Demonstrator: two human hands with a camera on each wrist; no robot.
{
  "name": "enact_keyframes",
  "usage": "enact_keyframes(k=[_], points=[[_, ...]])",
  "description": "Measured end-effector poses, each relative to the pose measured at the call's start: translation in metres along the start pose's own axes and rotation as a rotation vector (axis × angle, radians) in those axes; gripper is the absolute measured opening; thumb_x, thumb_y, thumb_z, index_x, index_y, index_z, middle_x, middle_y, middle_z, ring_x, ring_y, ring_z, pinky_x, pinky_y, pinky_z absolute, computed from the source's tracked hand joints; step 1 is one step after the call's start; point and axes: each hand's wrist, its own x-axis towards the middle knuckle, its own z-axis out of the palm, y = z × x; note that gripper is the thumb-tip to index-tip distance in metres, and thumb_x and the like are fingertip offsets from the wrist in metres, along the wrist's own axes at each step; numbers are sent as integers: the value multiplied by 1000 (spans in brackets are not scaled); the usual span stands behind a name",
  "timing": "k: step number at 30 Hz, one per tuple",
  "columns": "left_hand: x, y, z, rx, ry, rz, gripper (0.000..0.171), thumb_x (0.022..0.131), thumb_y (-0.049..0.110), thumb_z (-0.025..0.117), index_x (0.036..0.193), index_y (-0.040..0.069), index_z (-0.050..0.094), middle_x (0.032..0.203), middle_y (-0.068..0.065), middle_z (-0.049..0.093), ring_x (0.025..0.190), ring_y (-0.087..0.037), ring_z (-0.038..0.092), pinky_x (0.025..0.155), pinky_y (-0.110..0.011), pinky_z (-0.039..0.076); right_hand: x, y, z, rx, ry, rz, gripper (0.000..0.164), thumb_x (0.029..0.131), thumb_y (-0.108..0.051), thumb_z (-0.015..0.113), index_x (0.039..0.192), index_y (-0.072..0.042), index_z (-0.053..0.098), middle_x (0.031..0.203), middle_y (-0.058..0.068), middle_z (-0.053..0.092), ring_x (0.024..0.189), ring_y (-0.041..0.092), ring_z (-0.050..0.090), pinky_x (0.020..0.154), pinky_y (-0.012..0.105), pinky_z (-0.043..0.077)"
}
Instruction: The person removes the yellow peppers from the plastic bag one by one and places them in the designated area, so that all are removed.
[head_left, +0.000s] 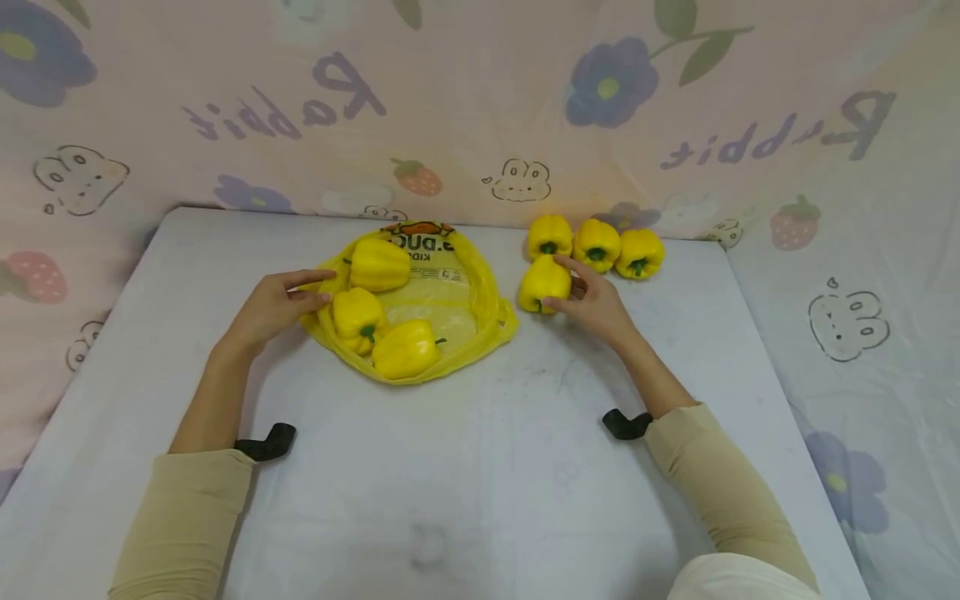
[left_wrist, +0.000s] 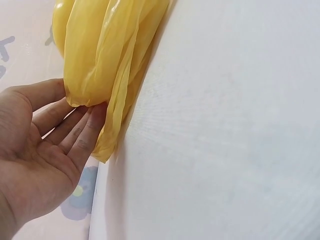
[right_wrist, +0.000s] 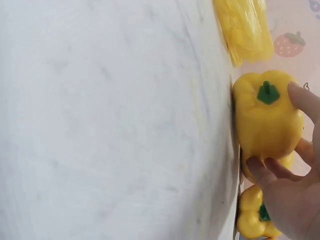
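A yellow plastic bag [head_left: 489, 283] lies spread with its mouth up, its printed inside showing. Three yellow bell peppers rest in it: one at the back [head_left: 380, 265], one at the left [head_left: 358, 317], one at the front [head_left: 407, 350]. My left hand [head_left: 273, 307] holds the bag's left rim, thumb and fingers against the film [left_wrist: 107, 55]. Right of the bag, my right hand [head_left: 596, 302] grips another yellow bell pepper [head_left: 543, 285] between thumb and fingers, its green stem [right_wrist: 268, 92] showing in the right wrist view. Whether it touches the table cannot be told.
Three more yellow bell peppers stand in a row at the table's back right: left [head_left: 550, 235], middle [head_left: 597, 244] and right [head_left: 640, 253]. The white table [head_left: 480, 467] meets a patterned cloth [head_left: 465, 108] behind. A black curved piece [head_left: 268, 443] sits at each wrist.
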Motion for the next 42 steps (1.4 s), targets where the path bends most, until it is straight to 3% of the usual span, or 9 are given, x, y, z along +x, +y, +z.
enact_keyframes(k=[15, 18, 21, 28, 34, 42], points=[[-1, 4, 0, 30, 3, 13, 49, 99, 33, 62, 143, 12, 55, 153, -17, 41, 127, -32, 47, 95, -39, 42, 0, 3, -2, -4, 12, -52, 67, 88, -19, 78, 148, -16, 48, 156, 6, 36, 142, 26, 36, 114, 43, 32], [0, 4, 0, 35, 7, 13, 49, 99, 34, 63, 142, 13, 56, 153, -16, 41, 125, -31, 48, 92, -37, 42, -2, 0, -4, -3, 22, -29, 66, 89, -19, 77, 147, -16, 48, 156, 4, 36, 142, 24, 35, 114, 41, 32], [0, 4, -1, 38, 13, 12, 48, 98, 35, 63, 142, 15, 56, 152, -14, 42, 123, -29, 50, 86, -32, 44, -7, -9, -6, 18, 26, -30, 65, 89, -14, 75, 147, -9, 47, 156, 9, 37, 143, 28, 35, 115, 43, 30], [-1, 3, -1, 22, 15, 32, 47, 98, 32, 64, 141, 13, 57, 151, -14, 44, 121, -27, 52, 84, -27, 44, -19, -35, -8, 94, 86, -210, 53, 87, 5, 71, 136, 11, 52, 146, 25, 44, 136, 34, 41, 113, 50, 30], [0, 4, 1, 17, 12, 42, 47, 98, 32, 64, 140, 13, 58, 150, -14, 46, 121, -28, 53, 86, -30, 43, -23, -48, 0, 83, 144, -373, 44, 84, 9, 72, 127, 12, 59, 139, 25, 51, 132, 33, 46, 113, 41, 33], [2, 3, -1, 18, 11, 41, 47, 98, 33, 64, 140, 14, 58, 150, -13, 46, 122, -28, 53, 87, -32, 44, -24, -70, 16, 103, 52, -444, 43, 84, 11, 72, 125, 11, 61, 138, 27, 51, 132, 37, 46, 112, 36, 35]])
